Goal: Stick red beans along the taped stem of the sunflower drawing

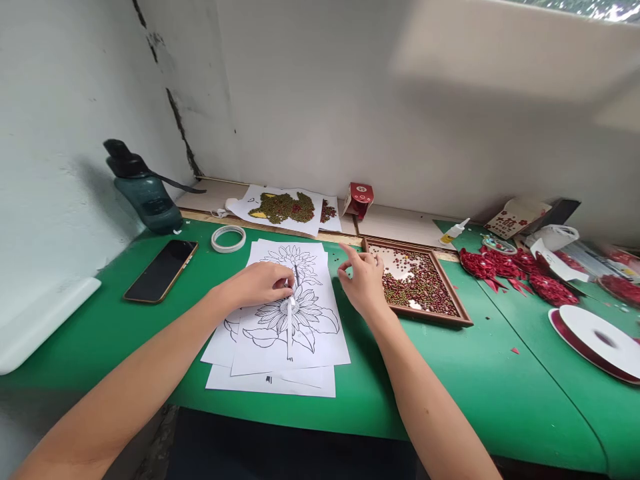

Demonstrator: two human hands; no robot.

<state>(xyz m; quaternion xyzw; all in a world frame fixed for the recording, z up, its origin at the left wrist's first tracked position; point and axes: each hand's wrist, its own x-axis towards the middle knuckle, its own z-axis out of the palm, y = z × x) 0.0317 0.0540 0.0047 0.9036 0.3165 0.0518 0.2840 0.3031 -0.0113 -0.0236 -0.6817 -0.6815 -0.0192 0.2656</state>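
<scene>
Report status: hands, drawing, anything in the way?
Left hand over sunflower drawing, hiding part of it. Right hand at brown tray's left edge. Drawing lies on other sheets. Tape roll and phone off left.

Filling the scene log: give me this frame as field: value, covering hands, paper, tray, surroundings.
left_hand: over the sunflower drawing, fingertips near a white strip; grip unclear. Left hand
right_hand: right hand at the tray's near-left side, thumb and index apart; contact unclear
paper: sunflower drawing overlaps other sheets
tray: brown-rimmed tray holding small red and green pieces
left_side: phone, white ring, bottle
right_side: ribbon spool
surface: green tabletop
</scene>
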